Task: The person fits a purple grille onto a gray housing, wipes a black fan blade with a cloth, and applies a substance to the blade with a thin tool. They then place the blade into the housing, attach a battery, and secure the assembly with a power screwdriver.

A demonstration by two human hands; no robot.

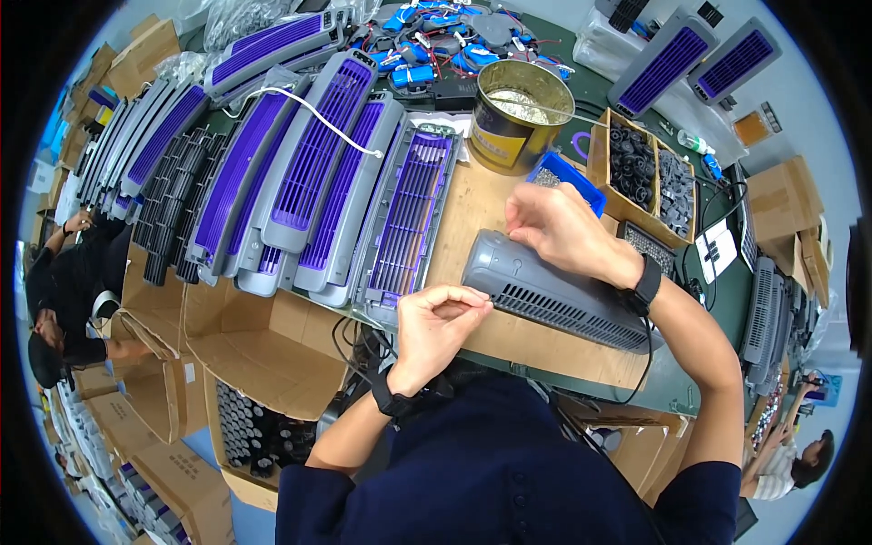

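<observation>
A dark grey fan housing [563,295] with a slotted side lies on the bench in front of me. My left hand [434,331] is at its near left end, thumb and forefinger pinched together on something too small to make out. Above the housing's far left part is my right hand [568,227], its fingers curled in a pinch; what they hold, if anything, is hidden. Just behind it sits a blue tray [590,193] with small metal parts. Left of the housing rests a grey-framed panel with a purple grille [413,213].
Several grey-and-purple covers [318,154] are stacked on the left. Behind stand a metal can [509,145] and a wooden box [599,159] of black parts. Blue battery packs [413,77] lie at the back. Open cardboard boxes [259,341] and a person [68,300] are at the left.
</observation>
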